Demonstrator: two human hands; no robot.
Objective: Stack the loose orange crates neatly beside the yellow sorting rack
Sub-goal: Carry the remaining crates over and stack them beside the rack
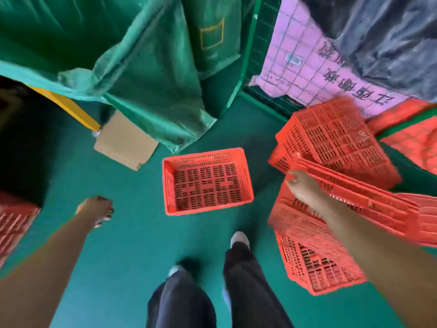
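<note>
Right hand: the right hand (300, 185) reaches out to the right and grips the rim of a tilted orange crate, fingers curled over its edge. Blur hides the fingertips.
Held crate: the held crate (354, 197) is tipped on its side, and its long rim runs from the hand off to the right. It lies against the other crates heaped there.
Heap on the right: the back crate (338, 138) leans bottom-up behind the held one. The lower crate (314, 268) sits tilted beneath the right forearm.
Floor crate: the floor crate (208, 181) stands upright with its open side up, alone in the middle of the green floor (132, 233). It is apart from the heap and from both hands.
Left hand: the left hand (97, 209) hangs over the floor with its fingers loosely curled, holding nothing. It is well apart from the right hand.
Yellow bar: the yellow bar (68, 107) slants down at upper left and ends just beside a piece of cardboard (125, 143) lying flat on the floor.
Left edge: the side crate (14, 223) shows only in part.
Backdrop: a green plastic sheet (146, 79) hangs above the cardboard. A pink sheet (307, 74) with writing sits behind wire mesh, and a dark bag (390, 31) lies over it.
Person: dark trousers (246, 280) and a pale shoe (240, 239) show below the floor crate.
</note>
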